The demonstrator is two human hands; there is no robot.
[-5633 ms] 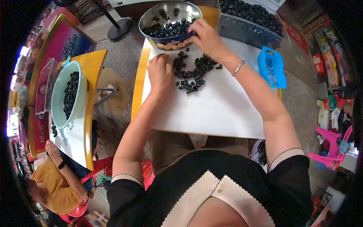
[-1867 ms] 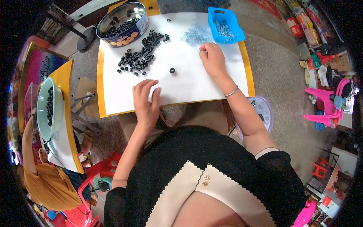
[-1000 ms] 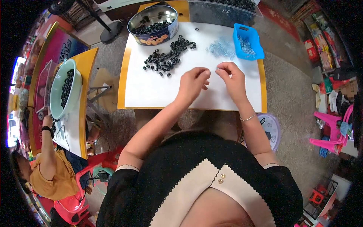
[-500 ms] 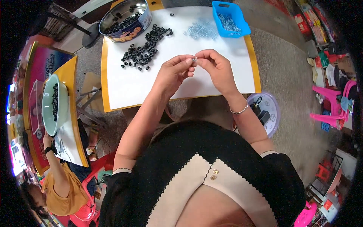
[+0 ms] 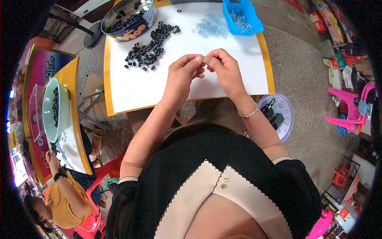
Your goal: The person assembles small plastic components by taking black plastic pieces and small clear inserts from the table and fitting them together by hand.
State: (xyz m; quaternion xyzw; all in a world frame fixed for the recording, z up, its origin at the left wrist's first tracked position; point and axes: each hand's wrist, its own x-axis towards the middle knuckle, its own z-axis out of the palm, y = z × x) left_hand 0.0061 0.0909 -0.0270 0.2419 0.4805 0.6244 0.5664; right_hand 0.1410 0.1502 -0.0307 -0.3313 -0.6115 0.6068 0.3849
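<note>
Over the white table top, my left hand and my right hand meet fingertip to fingertip. Both are closed in a pinch around a tiny greyish piece, too small to make out and mostly covered by the fingers. Beyond my left hand lies a loose heap of small black ring-like parts. Farther off, past my right hand, small clear bluish pieces are spread out. More of them fill a blue plastic basket at the far right corner.
A round tin with black parts stands far left. Below the table's right side sits a lilac basin with dark objects. At the left, a co-worker sits by another table with a pale green bowl. Pink stools stand right.
The view has shifted slightly, so the table sits a little higher. My hands keep their pinch with small finger movements. The co-worker's hand has moved down, away from the green bowl.
</note>
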